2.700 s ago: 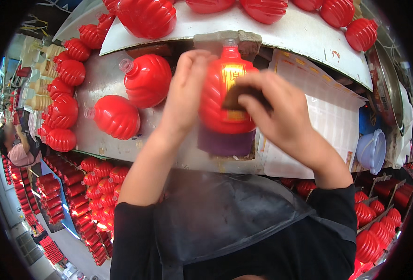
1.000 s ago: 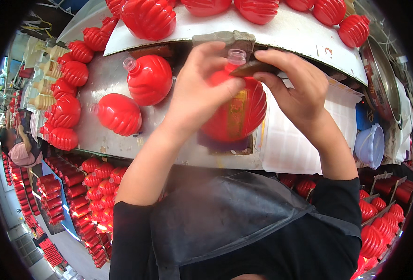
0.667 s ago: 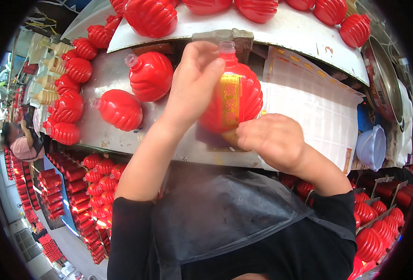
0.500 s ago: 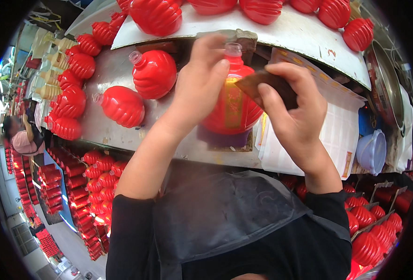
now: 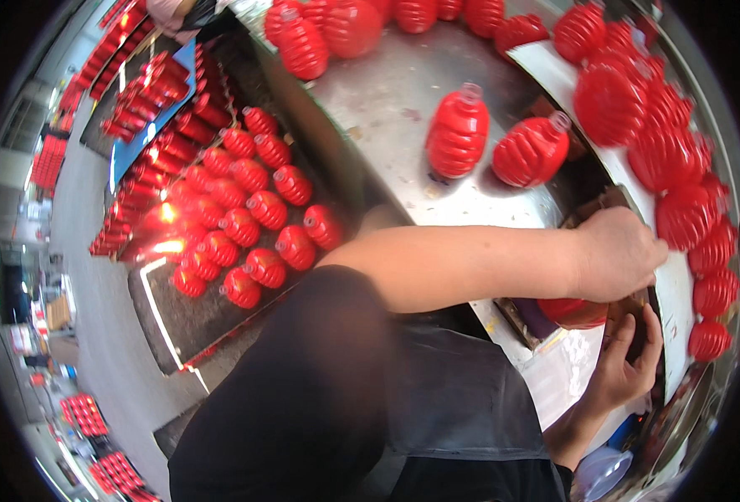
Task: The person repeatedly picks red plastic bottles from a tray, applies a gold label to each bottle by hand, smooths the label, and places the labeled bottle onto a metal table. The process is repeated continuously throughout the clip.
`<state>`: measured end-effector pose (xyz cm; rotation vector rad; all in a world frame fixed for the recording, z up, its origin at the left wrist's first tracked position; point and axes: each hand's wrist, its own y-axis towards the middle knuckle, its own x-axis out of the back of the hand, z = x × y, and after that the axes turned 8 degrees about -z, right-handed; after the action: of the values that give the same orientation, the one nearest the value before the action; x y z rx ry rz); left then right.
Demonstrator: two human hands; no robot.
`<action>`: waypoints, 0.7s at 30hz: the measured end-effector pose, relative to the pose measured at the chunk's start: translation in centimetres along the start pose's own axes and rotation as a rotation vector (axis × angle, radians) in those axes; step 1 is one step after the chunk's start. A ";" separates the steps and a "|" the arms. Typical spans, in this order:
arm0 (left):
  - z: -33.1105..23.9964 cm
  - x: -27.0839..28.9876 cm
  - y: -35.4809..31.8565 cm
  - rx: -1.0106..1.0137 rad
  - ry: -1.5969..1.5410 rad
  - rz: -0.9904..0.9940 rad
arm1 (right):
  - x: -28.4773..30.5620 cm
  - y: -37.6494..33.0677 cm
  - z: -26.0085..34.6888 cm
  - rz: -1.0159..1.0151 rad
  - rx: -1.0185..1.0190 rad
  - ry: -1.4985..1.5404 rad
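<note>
Metal bench (image 5: 370, 100) ringed with red edge bottles (image 5: 303, 48), in the head view.
Below the left forearm (image 5: 479, 266), one mostly hidden red bottle (image 5: 572, 313), with a purple pad (image 5: 534, 320) showing at its base, perhaps for cushioning. Left hand (image 5: 621, 253) curled beyond, possibly for steadying; impossible to tell whether gripping anything. Right hand (image 5: 634, 360) just beside, thumb and fingers bent closely around a dark brown piece (image 5: 638, 337). Two loose bottles (image 5: 458, 134) well apart, likely set within reach.

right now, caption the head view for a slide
Left hand and right hand close together by a partly hidden red bottle, more bottles around.
</note>
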<state>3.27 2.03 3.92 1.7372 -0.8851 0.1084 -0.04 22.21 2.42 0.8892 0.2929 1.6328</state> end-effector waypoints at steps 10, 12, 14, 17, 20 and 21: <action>-0.5 7.3 -5.2 0.152 -0.001 -0.020 | -0.5 5.1 -3.3 0.222 -0.370 0.156; 0.4 11.0 -7.9 0.203 -0.034 -0.172 | -1.7 6.9 -3.4 0.204 -0.436 0.329; 0.9 16.2 -11.9 0.277 -0.078 -0.352 | -3.3 8.4 -3.4 0.267 -0.538 0.501; -0.9 26.4 -20.5 0.527 0.117 -0.353 | -6.2 9.6 -3.3 0.440 -0.656 0.670; -5.6 35.0 -28.7 0.852 0.424 -0.402 | -10.3 10.3 -2.2 0.658 -0.735 0.631; -7.5 37.3 -31.4 0.977 0.518 -0.435 | -11.2 10.4 -1.6 0.735 -0.631 0.535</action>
<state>51.55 -7.39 0.07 2.5758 -0.0062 0.7609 -8.51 9.49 3.54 0.0362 -0.2260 2.4397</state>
